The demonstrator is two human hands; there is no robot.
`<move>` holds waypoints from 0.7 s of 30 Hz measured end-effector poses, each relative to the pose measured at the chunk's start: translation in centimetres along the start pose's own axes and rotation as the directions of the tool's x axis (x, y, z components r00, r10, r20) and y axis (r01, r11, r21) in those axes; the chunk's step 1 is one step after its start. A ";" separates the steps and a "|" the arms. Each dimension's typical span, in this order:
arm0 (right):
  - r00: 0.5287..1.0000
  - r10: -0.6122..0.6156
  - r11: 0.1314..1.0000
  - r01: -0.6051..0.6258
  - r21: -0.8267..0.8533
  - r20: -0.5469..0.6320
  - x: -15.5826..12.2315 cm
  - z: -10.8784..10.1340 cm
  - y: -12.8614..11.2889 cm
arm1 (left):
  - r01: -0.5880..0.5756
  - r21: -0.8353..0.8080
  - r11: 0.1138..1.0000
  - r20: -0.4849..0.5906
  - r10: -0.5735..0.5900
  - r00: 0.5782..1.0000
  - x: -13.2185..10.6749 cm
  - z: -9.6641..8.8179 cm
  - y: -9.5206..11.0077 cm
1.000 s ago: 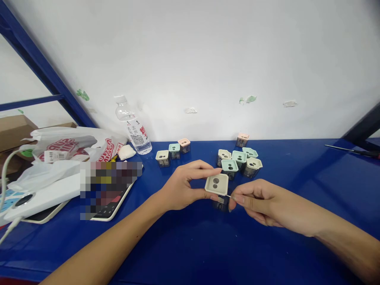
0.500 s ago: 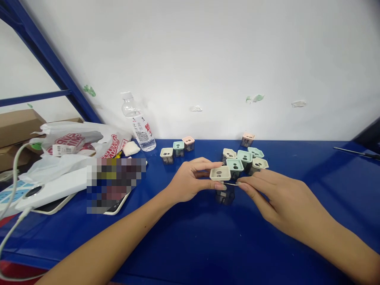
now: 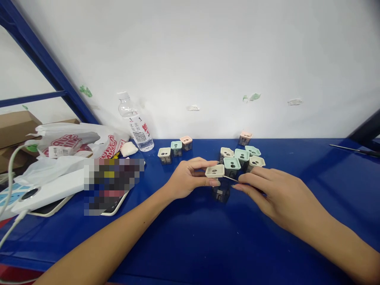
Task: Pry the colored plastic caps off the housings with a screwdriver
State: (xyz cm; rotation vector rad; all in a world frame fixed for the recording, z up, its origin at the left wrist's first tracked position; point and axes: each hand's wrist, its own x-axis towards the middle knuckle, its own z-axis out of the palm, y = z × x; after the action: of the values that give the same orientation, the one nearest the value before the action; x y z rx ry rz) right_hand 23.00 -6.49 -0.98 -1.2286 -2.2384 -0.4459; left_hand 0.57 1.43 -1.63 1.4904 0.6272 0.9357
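The left hand [image 3: 185, 180] had its grip closed round a cream, rectangular plastic lid with dark round holes [image 3: 215, 170], thumb at the near side and fingers at the far side. The lid was above the blue, glossy desk [image 3: 190, 253], over a dark, see-through plastic container [image 3: 221, 194]; whether the 2 were joined I could not tell. The right hand [image 3: 276, 194] had its grip pinched on a thin metal rod [image 3: 231, 179], its tip at the lid's right corner. Just behind stood a cluster of 5 similar lidded boxes, 3 mint [image 3: 232, 163] and 2 cream [image 3: 227, 152]. A clear plastic bottle with a white cap [image 3: 136, 124] stood near the wall, left of 3 more boxes [image 3: 176, 148].
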 end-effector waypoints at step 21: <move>0.999 0.011 0.998 -0.015 0.066 0.049 0.0 0.3 0.0 | -0.039 -0.019 0.999 0.050 0.040 0.998 -0.1 0.0 0.1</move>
State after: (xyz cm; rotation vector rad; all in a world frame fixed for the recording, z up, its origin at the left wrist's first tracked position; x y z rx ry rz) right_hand 22.93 -6.36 -1.19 -1.2314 -2.2656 -0.3379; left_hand 0.45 1.33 -1.51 1.5102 0.5534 0.9286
